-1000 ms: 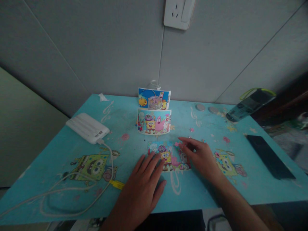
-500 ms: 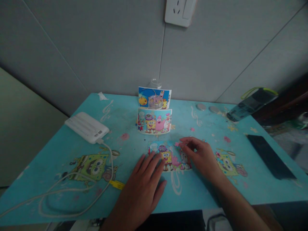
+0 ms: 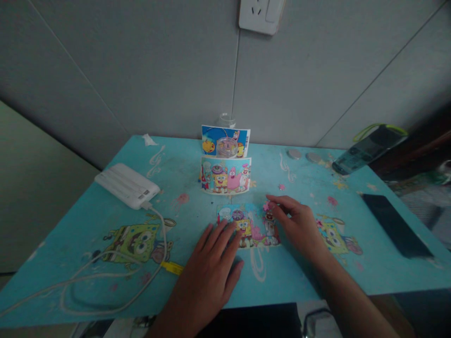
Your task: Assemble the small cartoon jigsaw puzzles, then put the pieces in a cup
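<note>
Head view: near edge first, back wall last.
Left hand [image 3: 207, 274]: flat, fingers spread, grasping nothing — fingertips press the puzzle's near-left corner, seemingly to stop it sliding.
Jigsaw puzzle [image 3: 248, 225]: small cartoon picture lying flat at the table's centre, between both hands.
Right hand [image 3: 298, 225]: at 3 o'clock of the puzzle, fingers curled narrow, tips at a pink piece [image 3: 267, 205] on its top-right corner; whether they pinch it or only press, I cannot tell.
Table [image 3: 88, 206]: turquoise cartoon-printed cover.
Power bank [image 3: 127, 185]: white, at 10 o'clock, its cable [image 3: 105, 277] looping toward 8 o'clock.
Phone [image 3: 396, 225]: dark, flat, at 3 o'clock near the right edge.
Reference picture [image 3: 225, 176]: at 12 o'clock, propped upright facing the person — likely as a guide; another card [image 3: 225, 141] and a clear cup [image 3: 227, 147] stand behind.
Wall socket [image 3: 260, 16]: above, on the grey wall.
</note>
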`<state>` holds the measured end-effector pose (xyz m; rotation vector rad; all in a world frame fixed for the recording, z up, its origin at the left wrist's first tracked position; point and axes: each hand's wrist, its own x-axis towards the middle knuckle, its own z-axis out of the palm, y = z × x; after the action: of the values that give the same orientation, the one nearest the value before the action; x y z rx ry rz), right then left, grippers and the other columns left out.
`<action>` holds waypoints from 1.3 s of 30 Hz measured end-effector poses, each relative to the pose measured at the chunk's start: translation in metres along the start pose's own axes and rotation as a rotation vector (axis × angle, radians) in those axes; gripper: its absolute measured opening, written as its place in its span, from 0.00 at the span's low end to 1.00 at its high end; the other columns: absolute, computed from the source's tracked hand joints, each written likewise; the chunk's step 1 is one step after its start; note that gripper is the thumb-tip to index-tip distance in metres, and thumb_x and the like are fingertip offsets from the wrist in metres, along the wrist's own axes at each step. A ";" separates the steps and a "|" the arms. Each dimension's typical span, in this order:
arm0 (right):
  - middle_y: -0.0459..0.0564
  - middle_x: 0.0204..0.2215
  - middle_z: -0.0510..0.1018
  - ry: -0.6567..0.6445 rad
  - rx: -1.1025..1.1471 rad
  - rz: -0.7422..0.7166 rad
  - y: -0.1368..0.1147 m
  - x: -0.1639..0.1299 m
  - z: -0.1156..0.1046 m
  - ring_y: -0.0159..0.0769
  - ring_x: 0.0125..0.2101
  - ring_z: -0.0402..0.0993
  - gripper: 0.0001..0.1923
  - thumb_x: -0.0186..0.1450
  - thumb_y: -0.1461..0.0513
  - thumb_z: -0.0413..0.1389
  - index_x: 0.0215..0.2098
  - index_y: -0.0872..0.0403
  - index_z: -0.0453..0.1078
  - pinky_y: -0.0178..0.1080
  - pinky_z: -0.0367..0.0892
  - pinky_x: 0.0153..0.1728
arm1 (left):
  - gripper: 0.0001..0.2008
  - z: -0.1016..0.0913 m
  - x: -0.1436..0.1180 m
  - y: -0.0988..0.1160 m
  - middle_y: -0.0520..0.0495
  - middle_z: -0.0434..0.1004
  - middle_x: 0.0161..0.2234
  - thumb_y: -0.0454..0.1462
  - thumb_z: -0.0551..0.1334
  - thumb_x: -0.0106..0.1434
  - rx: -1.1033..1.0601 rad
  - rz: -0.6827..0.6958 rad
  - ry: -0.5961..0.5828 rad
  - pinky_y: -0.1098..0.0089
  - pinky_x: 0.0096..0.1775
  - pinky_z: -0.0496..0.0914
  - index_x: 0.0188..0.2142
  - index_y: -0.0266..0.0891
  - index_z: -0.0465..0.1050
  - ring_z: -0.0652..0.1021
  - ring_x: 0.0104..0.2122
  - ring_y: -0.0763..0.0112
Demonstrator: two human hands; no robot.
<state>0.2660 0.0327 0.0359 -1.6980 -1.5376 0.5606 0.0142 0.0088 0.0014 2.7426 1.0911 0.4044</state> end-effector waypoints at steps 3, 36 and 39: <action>0.53 0.41 0.82 0.005 -0.007 -0.024 0.000 0.000 -0.001 0.39 0.37 0.78 0.14 0.70 0.59 0.54 0.49 0.52 0.79 0.41 0.70 0.38 | 0.27 0.001 0.000 -0.001 0.45 0.55 0.69 0.41 0.55 0.72 0.001 0.000 -0.008 0.46 0.67 0.56 0.68 0.41 0.56 0.57 0.68 0.56; 0.47 0.22 0.79 -0.294 0.041 0.213 0.006 -0.003 -0.004 0.31 0.22 0.68 0.13 0.63 0.57 0.60 0.40 0.56 0.81 0.35 0.64 0.24 | 0.27 -0.001 0.000 0.001 0.45 0.57 0.68 0.39 0.57 0.71 -0.042 -0.002 0.026 0.46 0.67 0.56 0.67 0.41 0.57 0.58 0.68 0.55; 0.47 0.22 0.79 -0.301 0.012 0.196 0.008 -0.003 -0.003 0.32 0.22 0.69 0.12 0.63 0.58 0.59 0.40 0.55 0.81 0.34 0.64 0.24 | 0.27 0.000 0.000 0.001 0.45 0.57 0.69 0.39 0.56 0.71 -0.033 -0.004 0.012 0.46 0.67 0.55 0.67 0.41 0.56 0.58 0.68 0.56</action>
<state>0.2726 0.0292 0.0315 -1.8302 -1.5750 0.9614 0.0152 0.0078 0.0018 2.7127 1.0828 0.4353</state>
